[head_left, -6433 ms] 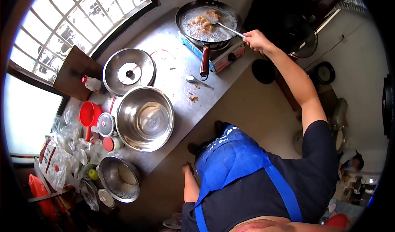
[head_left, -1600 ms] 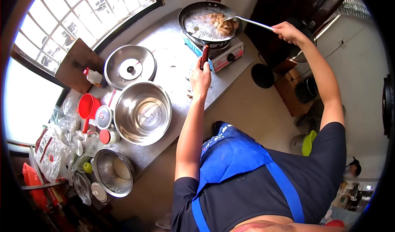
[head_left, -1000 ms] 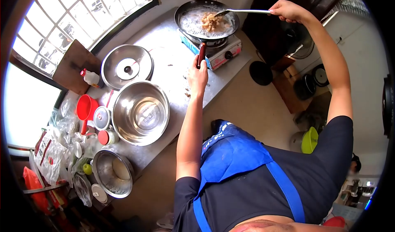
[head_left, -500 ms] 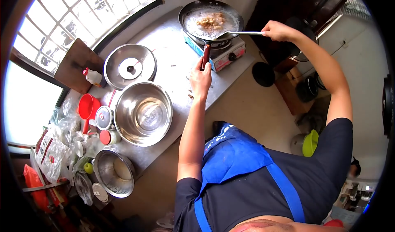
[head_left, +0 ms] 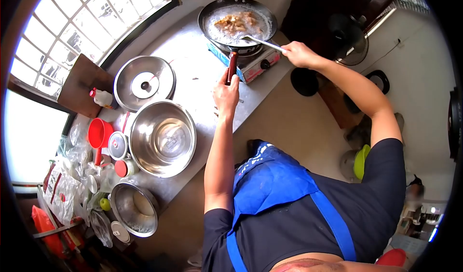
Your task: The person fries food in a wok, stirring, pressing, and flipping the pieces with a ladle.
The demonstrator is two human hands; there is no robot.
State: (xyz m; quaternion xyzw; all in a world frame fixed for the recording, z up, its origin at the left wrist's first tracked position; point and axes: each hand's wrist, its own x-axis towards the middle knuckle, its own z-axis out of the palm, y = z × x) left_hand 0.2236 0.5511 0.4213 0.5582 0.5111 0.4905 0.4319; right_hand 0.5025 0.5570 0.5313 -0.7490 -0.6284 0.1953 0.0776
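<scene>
A dark wok (head_left: 208,25) sits on a portable gas stove (head_left: 258,65) at the counter's far end. Bubbling, foamy liquid fills its bottom, with brown food pieces (head_left: 235,23) gathered in the middle. My left hand (head_left: 225,94) is wrapped round the wok's reddish-brown handle (head_left: 233,63). In my right hand (head_left: 301,55) is the grey handle of a spatula (head_left: 270,45). Its blade dips into the near right side of the wok, close to the food; the tip is partly hidden by foam.
On the metal counter (head_left: 193,62) stand a large steel basin (head_left: 139,163), a lidded steel pan (head_left: 126,79), a red ladle (head_left: 100,133), a red-lidded jar (head_left: 121,168) and a white bottle (head_left: 102,98). A smaller steel bowl (head_left: 126,219) lies nearer, beside plastic bags (head_left: 62,190). A fan (head_left: 354,43) stands right.
The spatula has moved in from the wok's rim toward the food, and my right arm has come left and lower. Food has spread a little. The whole view has shifted slightly.
</scene>
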